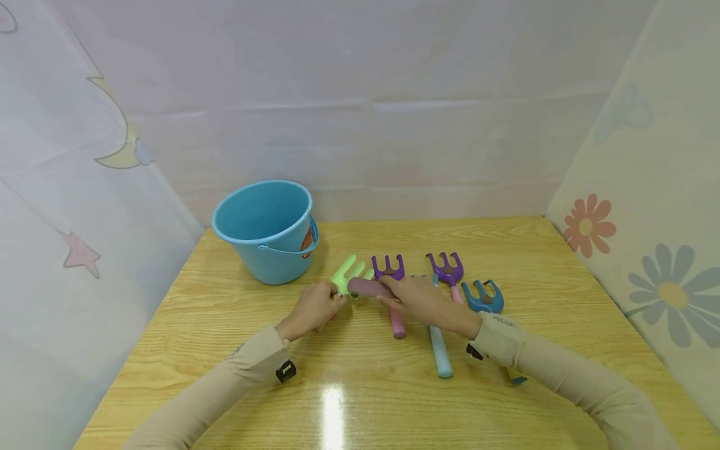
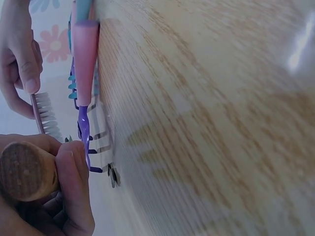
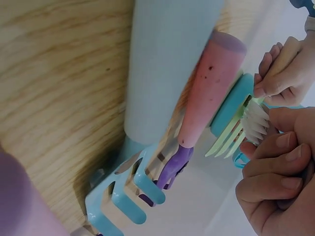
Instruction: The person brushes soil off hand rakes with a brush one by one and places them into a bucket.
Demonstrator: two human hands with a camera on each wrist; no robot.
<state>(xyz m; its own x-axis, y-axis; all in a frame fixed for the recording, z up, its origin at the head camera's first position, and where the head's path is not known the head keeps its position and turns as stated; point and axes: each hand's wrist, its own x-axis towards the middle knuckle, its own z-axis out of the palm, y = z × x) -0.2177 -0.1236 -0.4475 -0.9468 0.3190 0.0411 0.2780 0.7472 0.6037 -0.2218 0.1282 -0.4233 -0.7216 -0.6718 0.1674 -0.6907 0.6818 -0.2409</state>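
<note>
My left hand (image 1: 315, 306) grips the wooden handle (image 2: 29, 169) of a light green hand fork (image 1: 343, 275), holding it above the table. My right hand (image 1: 422, 303) holds a scrubbing brush (image 1: 368, 287) with a mauve back. In the right wrist view its white bristles (image 3: 254, 122) face the green tines and appear to touch them. Beneath the brush and right hand lies a purple hand fork with a pink handle (image 1: 397, 322). Beside it is a light blue hand fork (image 1: 440, 350), its head partly hidden by my right hand.
A light blue bucket (image 1: 270, 262) with its handle hanging down stands at the back left. Farther right lie another purple hand fork (image 1: 449, 272) and a darker blue one (image 1: 485, 301), partly covered by my right arm. Printed cloth walls (image 1: 360, 144) border the wooden table (image 1: 225, 312).
</note>
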